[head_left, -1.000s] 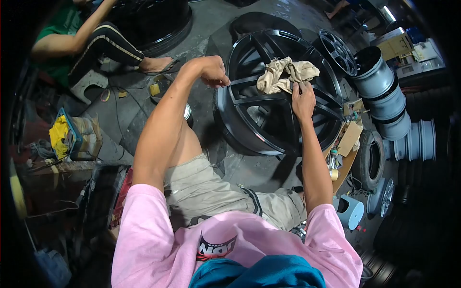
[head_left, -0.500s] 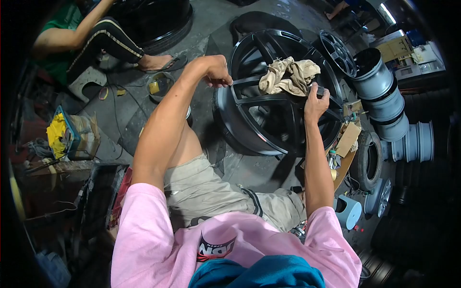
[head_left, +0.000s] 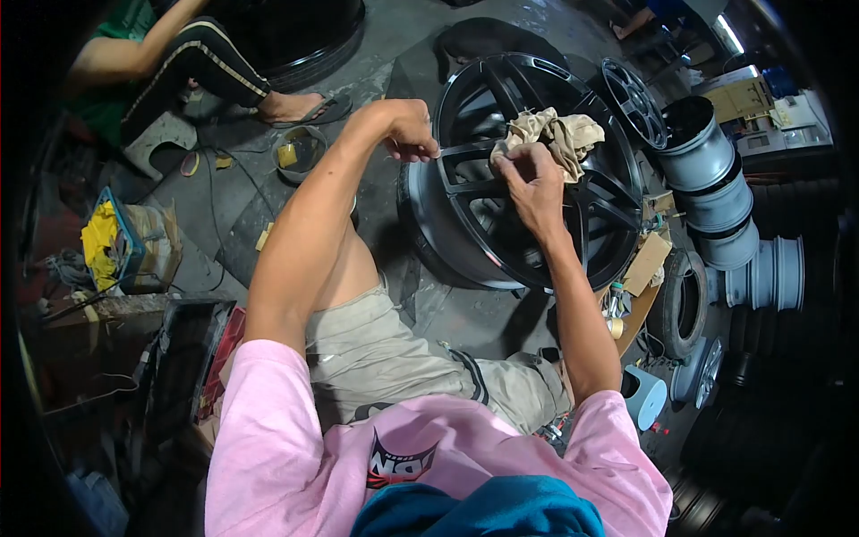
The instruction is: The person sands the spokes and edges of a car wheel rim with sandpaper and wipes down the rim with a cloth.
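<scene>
A black spoked wheel rim (head_left: 474, 186) lies tilted in front of me, its face towards me. My left hand (head_left: 412, 132) is at its left edge, with closed fingers against the lip. A crumpled beige cloth (head_left: 577, 139) rests over the hub and spokes. My right hand (head_left: 535, 183) is at the cloth's lower left side, thumb and fingers pinched together above a spoke. Whatever is between those fingertips is hidden.
At the upper left, a person's leg (head_left: 219, 67) is near a dark bucket (head_left: 304, 157). Several silver rims (head_left: 702, 152) are stacked on the right, above a tyre (head_left: 677, 300) and a blue stool (head_left: 646, 398). A bin with yellow cloth (head_left: 103, 242) stands left.
My right hand has moved left across the wheel face, from the cloth's right side to its lower left. The small dark piece formerly seen in it is now hidden. My left hand stays at the rim.
</scene>
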Tool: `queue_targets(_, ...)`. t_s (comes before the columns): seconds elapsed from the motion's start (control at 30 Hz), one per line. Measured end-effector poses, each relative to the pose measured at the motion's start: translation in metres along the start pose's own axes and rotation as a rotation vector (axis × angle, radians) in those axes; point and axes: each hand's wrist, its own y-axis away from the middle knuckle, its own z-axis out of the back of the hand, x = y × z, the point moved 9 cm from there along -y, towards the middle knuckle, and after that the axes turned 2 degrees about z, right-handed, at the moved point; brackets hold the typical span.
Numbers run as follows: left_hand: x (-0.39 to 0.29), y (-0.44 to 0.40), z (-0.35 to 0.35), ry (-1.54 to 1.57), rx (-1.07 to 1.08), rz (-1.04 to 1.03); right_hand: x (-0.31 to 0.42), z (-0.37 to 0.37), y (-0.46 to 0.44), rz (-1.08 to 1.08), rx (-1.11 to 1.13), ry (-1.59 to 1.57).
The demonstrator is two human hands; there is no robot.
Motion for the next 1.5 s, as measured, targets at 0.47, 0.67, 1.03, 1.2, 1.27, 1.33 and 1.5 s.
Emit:
queue_targets(0.47, 0.019, 0.007, 0.047, -0.045, -0.26, -0.005, 0.069, -0.064, 0.006, 0.311, 0.264, 0.144)
queue_targets(0.67, 0.022, 0.002, 0.053, -0.019, -0.292, -0.015, 0.074, -0.072, 0.009, 0.325, 0.269, 0.179)
queue_targets(1.03, 0.018, -0.003, 0.05, -0.039, -0.301, -0.036, 0.071, -0.073, 0.001, 0.299, 0.286, 0.254)
queue_targets(1.2, 0.014, 0.008, 0.054, -0.105, -0.353, -0.052, 0.076, -0.081, 0.001, 0.303, 0.321, 0.229)
queue_targets(1.27, 0.013, 0.007, 0.052, -0.041, -0.333, -0.013, 0.078, -0.08, -0.004, 0.367, 0.321, 0.257)
queue_targets(1.33, 0.008, 0.003, 0.049, -0.04, -0.331, -0.014, 0.076, -0.081, -0.008, 0.374, 0.317, 0.261)
queue_targets(1.5, 0.003, 0.003, 0.048, -0.072, -0.34, -0.061, 0.08, -0.088, -0.013, 0.386, 0.416, 0.282)
